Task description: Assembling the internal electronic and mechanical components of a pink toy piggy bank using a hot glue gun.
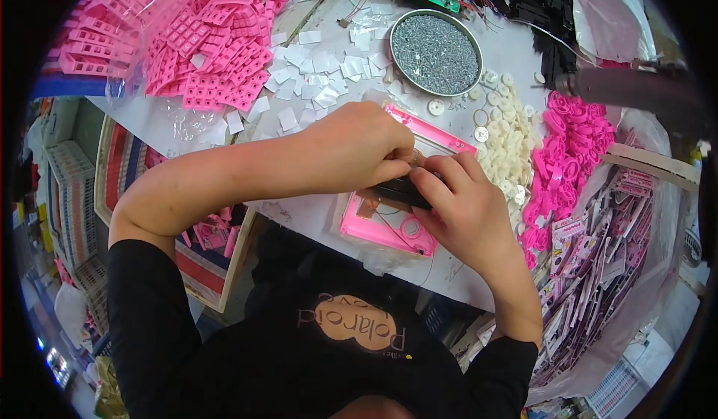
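A pink plastic casing (pixel 357 223) lies in front of me at the table's near edge, with thin wires and a round ring in its lower part. Over its middle sits a black plastic part (pixel 402 191). My right hand (pixel 471 206) grips this part, thumb and fingers bent around it. From the left my left hand (pixel 370 146) reaches across, its fingers curled in a pinch at the part's upper edge. Whatever lies between those left fingertips is hidden. Both hands cover much of the casing's centre.
Beyond the hands stands a round tin of small screws (pixel 436 51). White square pieces (pixel 321 64) and pink button sheets (pixel 217 45) lie left of it. Cream discs (pixel 505 139), pink rings (pixel 561 150) and a bag of printed strips (pixel 598 254) are rightward. A dark rod-shaped tool (pixel 628 86) juts in.
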### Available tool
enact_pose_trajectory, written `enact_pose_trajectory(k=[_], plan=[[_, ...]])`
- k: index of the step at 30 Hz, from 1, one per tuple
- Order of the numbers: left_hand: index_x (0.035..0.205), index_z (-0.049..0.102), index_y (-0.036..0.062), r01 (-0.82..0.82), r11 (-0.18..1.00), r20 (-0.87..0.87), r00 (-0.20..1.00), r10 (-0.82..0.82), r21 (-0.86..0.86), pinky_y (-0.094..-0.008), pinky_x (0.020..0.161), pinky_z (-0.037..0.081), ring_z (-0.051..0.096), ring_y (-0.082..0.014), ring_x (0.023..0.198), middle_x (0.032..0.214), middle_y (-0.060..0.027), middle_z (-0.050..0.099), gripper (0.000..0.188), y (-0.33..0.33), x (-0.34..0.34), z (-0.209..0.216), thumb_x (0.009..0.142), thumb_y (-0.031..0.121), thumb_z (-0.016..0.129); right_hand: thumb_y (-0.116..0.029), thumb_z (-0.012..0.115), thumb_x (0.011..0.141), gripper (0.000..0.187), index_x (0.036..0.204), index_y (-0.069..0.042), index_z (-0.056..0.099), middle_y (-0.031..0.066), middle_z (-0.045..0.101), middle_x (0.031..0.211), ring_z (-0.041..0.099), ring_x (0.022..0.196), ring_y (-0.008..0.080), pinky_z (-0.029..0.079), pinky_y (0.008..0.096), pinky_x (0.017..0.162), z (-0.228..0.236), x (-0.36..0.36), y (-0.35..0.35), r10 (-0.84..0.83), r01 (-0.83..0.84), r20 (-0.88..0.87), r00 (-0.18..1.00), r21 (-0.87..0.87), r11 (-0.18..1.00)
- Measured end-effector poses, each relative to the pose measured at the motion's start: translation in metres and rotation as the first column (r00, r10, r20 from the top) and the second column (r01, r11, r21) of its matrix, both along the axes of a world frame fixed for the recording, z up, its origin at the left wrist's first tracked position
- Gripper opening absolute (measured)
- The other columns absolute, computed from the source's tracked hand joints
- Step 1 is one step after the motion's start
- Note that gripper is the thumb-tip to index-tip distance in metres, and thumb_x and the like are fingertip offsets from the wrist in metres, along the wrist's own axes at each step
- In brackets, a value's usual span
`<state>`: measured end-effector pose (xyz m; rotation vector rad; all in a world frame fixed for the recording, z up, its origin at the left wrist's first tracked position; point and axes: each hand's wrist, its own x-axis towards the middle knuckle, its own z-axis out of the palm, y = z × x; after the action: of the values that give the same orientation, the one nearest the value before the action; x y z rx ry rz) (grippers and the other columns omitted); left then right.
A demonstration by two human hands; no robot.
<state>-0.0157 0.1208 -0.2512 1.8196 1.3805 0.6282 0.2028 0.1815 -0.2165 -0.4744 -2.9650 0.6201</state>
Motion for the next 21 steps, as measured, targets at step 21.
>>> enact_pose_trajectory(k=[21], plan=[[0.087,0.068,-0.0015,0.0,0.993,-0.063,0.998,-0.008,-0.122,-0.0429,0.074,0.051,0.065,-0.0346,0.081,0.084,-0.0166,0.066,0.015,0.003,0.004,0.006,0.082,0.013,0.069,-0.011,0.066,0.075,0.04,0.114,-0.005,0.062,0.009,0.062,0.111,0.059,0.093,0.0269,0.057,0.0304,0.06,0.003,-0.003,-0.017,0.024,-0.038,0.06,0.998,0.244,0.969]])
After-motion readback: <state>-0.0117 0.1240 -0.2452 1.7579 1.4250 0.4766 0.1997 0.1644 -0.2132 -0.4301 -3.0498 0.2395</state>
